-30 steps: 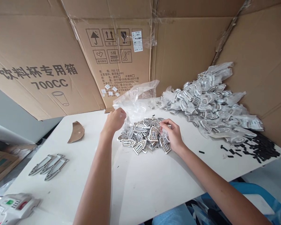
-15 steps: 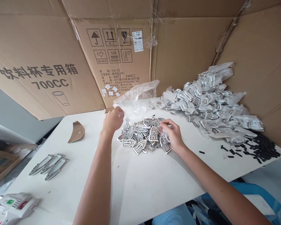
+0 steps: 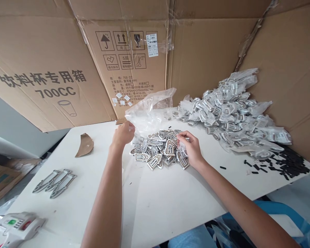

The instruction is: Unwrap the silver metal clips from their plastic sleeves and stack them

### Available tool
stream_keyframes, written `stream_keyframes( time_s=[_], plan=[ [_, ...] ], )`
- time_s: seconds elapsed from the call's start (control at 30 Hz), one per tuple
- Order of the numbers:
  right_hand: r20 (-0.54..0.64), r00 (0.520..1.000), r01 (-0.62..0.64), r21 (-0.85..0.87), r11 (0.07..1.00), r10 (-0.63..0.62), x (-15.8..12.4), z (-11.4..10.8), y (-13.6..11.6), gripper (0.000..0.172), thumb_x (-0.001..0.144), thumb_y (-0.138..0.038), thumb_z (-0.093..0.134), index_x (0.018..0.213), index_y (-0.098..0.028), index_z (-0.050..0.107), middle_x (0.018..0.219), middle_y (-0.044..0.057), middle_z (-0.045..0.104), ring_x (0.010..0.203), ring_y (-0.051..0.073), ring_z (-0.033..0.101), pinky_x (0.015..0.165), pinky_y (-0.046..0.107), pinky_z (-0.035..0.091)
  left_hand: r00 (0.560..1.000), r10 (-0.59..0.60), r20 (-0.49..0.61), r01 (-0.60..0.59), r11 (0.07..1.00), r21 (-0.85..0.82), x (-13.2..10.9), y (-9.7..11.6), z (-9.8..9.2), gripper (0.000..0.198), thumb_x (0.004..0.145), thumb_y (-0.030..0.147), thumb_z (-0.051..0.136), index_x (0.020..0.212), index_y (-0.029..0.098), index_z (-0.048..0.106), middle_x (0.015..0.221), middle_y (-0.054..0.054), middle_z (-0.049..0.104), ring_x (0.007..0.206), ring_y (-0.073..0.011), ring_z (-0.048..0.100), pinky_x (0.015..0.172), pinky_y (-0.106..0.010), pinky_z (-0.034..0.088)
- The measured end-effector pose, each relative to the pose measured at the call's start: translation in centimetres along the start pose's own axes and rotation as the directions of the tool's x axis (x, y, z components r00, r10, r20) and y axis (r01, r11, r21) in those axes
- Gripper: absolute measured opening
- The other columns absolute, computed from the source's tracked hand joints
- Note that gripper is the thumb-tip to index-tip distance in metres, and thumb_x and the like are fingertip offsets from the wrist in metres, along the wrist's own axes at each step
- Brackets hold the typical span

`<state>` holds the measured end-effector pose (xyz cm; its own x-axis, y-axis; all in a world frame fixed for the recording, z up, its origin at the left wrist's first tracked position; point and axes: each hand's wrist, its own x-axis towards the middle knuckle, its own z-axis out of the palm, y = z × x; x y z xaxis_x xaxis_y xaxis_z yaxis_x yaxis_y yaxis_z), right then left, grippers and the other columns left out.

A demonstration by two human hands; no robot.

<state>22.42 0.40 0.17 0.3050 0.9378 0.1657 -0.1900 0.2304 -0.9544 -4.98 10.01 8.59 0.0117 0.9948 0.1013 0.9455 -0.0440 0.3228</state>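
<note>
A loose pile of small arched window-shaped pieces [image 3: 155, 159], white and grey with brown patterns on some, lies mid-table. Behind it stands a crumpled clear plastic bag [image 3: 155, 106]. My left hand [image 3: 123, 133] is closed at the bag's left edge, its fingertips pinching the film. At the pile's right side, my right hand [image 3: 192, 148] is closed in a pinch. Some clear film shows under its palm, but what the fingertips hold is hidden.
Bagged pieces [image 3: 222, 113] are heaped at the back right, beside scattered black strips [image 3: 289, 163]. On the left lie a cardboard scrap [image 3: 84, 145], grey pointed frames [image 3: 55, 182] and a white device [image 3: 19, 225]. Cardboard walls [image 3: 206, 51] enclose the back.
My left hand has shifted slightly left and down. My right hand and the pile look almost unchanged.
</note>
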Motion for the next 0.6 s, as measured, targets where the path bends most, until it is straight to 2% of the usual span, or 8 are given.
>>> stream_keyframes(
  time_s=[0.2, 0.4, 0.6],
  plan=[
    [-0.002, 1.000, 0.007, -0.001, 1.000, -0.007, -0.01, 0.00, -0.04, 0.024, 0.084, -0.042, 0.088, 0.083, -0.024, 0.070, 0.070, -0.003, 0.063, 0.057, 0.015, 0.058, 0.054, 0.029, 0.043, 1.000, 0.024, 0.020, -0.023, 0.999, -0.041, -0.11, 0.32, 0.02, 0.018, 0.101, 0.020, 0.051, 0.108, 0.026, 0.067, 0.125, -0.009, 0.080, 0.115, -0.0321, 0.074, 0.090, -0.039, 0.056],
    [0.007, 1.000, 0.025, -0.012, 1.000, -0.024, 0.07, -0.11, 0.13, 0.021, 0.087, -0.040, 0.086, 0.083, -0.025, 0.071, 0.073, -0.003, 0.063, 0.059, 0.015, 0.058, 0.056, 0.029, 0.043, 0.998, -0.018, -0.058, 0.017, 1.000, -0.026, 0.14, 0.13, -0.07, 0.023, 0.098, 0.019, 0.054, 0.116, 0.025, 0.068, 0.130, -0.013, 0.078, 0.124, -0.0381, 0.070, 0.099, -0.046, 0.055],
    [0.001, 1.000, 0.013, -0.005, 1.000, -0.013, 0.10, -0.08, 0.11, 0.024, 0.085, -0.041, 0.087, 0.083, -0.024, 0.071, 0.073, -0.003, 0.064, 0.059, 0.015, 0.059, 0.056, 0.029, 0.044, 0.993, -0.069, -0.096, 0.069, 0.998, -0.007, 0.16, -0.17, 0.14, 0.026, 0.095, 0.019, 0.057, 0.117, 0.025, 0.070, 0.130, -0.015, 0.077, 0.121, -0.0410, 0.071, 0.098, -0.049, 0.055]
  ],
)
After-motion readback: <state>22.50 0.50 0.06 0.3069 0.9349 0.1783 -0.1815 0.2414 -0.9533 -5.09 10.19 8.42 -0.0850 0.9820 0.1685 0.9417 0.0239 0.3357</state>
